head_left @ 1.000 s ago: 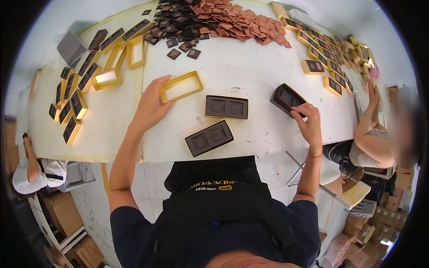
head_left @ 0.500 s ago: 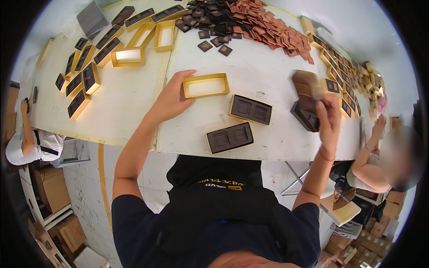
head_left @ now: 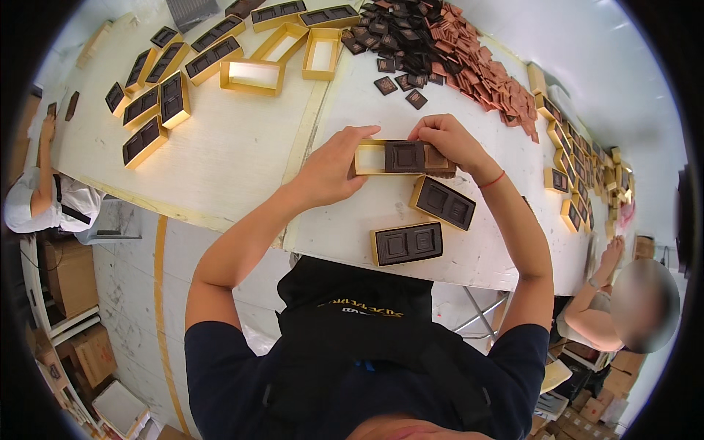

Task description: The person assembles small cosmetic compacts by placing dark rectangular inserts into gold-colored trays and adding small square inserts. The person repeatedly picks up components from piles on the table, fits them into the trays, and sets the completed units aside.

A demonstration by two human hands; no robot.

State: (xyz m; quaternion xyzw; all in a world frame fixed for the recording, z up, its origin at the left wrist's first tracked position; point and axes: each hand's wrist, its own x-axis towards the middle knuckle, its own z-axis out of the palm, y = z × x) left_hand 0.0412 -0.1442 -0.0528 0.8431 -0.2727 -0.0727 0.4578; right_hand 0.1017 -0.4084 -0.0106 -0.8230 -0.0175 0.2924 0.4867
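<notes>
I have the left hand (head_left: pixel 328 167) closed around the left end of a shallow rectangular gold card box frame (head_left: pixel 375 171), thumb on the near side and fingers at the far side. The right hand (head_left: pixel 451 143) pinches a dark brown moulded plastic tray (head_left: pixel 403 156) with square recesses, which lies over the frame's right part; the left part is uncovered. I judge the step in hand to be fitting tray into frame. The next move calls for lining up the tray's edges with the walls and pressing it level; I cannot tell how deep it sits.

Just nearer me, two gold boxes already holding dark trays lie on the white table (head_left: pixel 337 213): an upper one (head_left: pixel 443 202) and a lower one (head_left: pixel 408 243). Farther out I see loose black square pieces (head_left: pixel 392 33) heaped against copper-brown square pieces (head_left: pixel 480 66), a bare gold frame (head_left: pixel 251 89) to the left, and a co-worker's hand (head_left: pixel 610 257) at far right.
</notes>
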